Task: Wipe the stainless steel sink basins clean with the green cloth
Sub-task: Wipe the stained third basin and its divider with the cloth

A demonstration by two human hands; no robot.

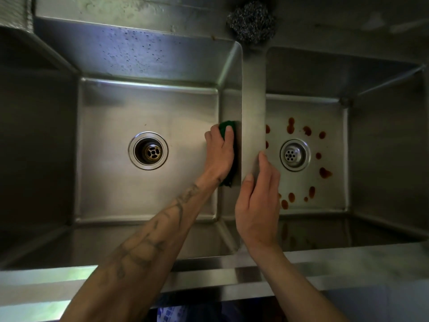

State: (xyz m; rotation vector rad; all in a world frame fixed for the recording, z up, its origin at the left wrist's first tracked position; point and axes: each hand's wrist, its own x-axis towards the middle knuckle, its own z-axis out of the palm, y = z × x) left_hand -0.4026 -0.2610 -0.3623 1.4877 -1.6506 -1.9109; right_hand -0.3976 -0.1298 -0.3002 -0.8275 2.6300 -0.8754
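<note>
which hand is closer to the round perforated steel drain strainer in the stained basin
Right. The right hand rests on the steel divider beside the round perforated steel drain strainer; the left hand grips the green cloth beyond that divider.

A steel wool scourer (251, 22) sat on the ledge well beyond the right hand (257, 205). Reddish-brown spots (325, 173) ringed a perforated strainer (294, 155) just right of that hand. An open drain (148, 150) lay left of the left hand (220, 154), well apart.
</note>
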